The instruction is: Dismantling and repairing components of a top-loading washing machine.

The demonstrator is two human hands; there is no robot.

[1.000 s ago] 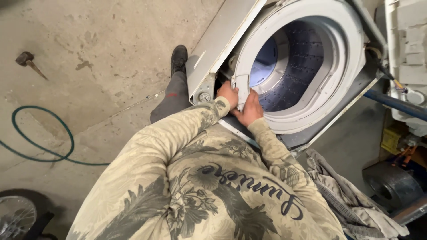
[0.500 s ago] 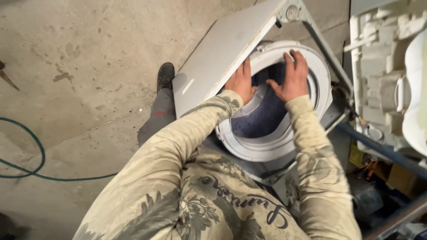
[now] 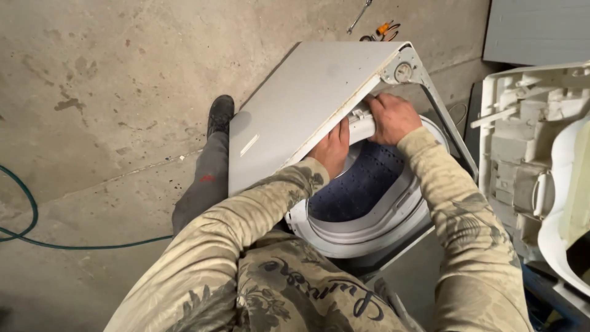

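Observation:
An open-topped washing machine with a grey side panel stands below me on a concrete floor. Inside it sits a white plastic tub ring around a dark perforated drum. My left hand presses on the far part of the white ring, close to the grey panel's edge. My right hand grips the same white ring at the far corner of the cabinet frame. Both sleeves are patterned beige.
A green hose curves over the floor at the left. A wrench and orange-handled pliers lie beyond the machine. White plastic machine parts stand at the right. My black shoe is beside the cabinet.
Both hands have moved from the ring's near edge, across the opening, to its far edge. The view has shifted, so the machine's top and the tools beyond now show.

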